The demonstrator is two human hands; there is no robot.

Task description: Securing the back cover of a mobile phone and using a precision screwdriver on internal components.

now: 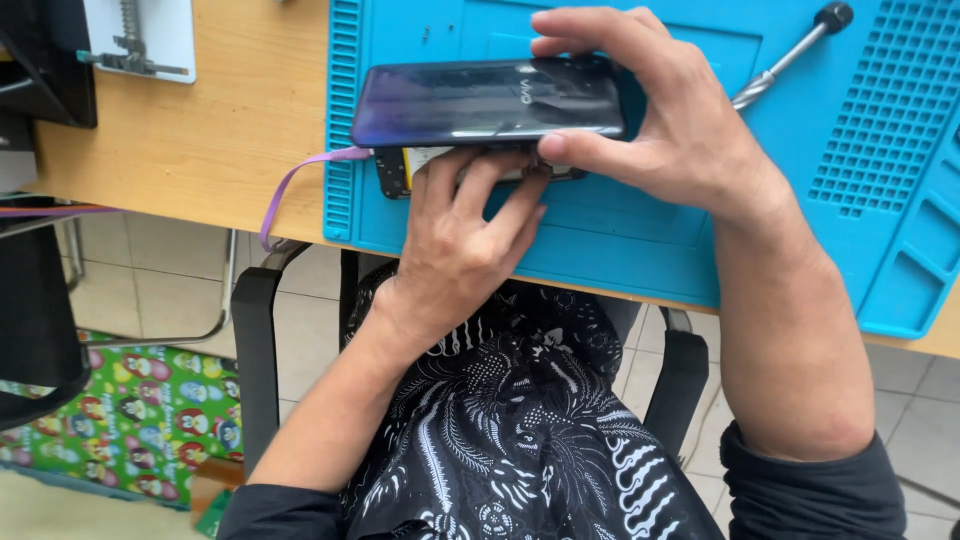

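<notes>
Fingers [470,185] hiding phone body [395,175], back cover [480,100] lifted

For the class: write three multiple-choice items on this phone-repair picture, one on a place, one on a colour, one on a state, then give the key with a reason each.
1. Where does the metal tool lie?
A. on the blue mat
B. on the floor
C. on the person's lap

2. What colour is the strap hanging off the desk edge?
A. green
B. purple
C. orange

3. How is the phone's back cover?
A. flat and closed on the phone
B. lifted away from the phone body
C. lying apart on the floor

Key: 1 A, the tool rests on the mat's upper right. 2 B, the strap is purple. 3 B, the right hand holds the cover raised while the left hand fingers reach beneath it.
</notes>
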